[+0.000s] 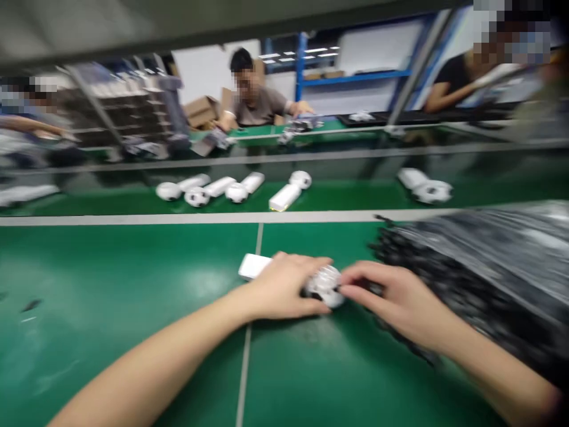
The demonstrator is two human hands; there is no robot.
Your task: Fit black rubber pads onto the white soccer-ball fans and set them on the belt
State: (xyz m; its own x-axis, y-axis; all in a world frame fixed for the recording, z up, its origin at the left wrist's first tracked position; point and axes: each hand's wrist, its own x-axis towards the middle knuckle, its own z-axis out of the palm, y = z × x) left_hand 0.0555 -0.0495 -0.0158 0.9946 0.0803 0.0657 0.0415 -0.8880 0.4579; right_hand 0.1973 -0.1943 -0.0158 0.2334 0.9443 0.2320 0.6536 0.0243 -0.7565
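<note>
On the green work surface (186, 261) lies a white piece with a round black-and-white soccer-ball head (328, 286) and a white rectangular block (254, 266). My left hand (287, 284) is wrapped over it, thumb and fingers gripping the ball head from the left and hiding the join with the block. At the ball's right edge, the thumb and index finger of my right hand (391, 293) are pinched together. Whatever sits between those fingertips is too small and blurred to name.
Right of my hands sits a heap of black cords (422, 273) with clear plastic bags (502, 249). Beyond a pale rail (133, 219), several similar soccer-ball pieces (197, 196) lie on a green belt. Across it, a person (262, 101) handles parts; other people are at both sides.
</note>
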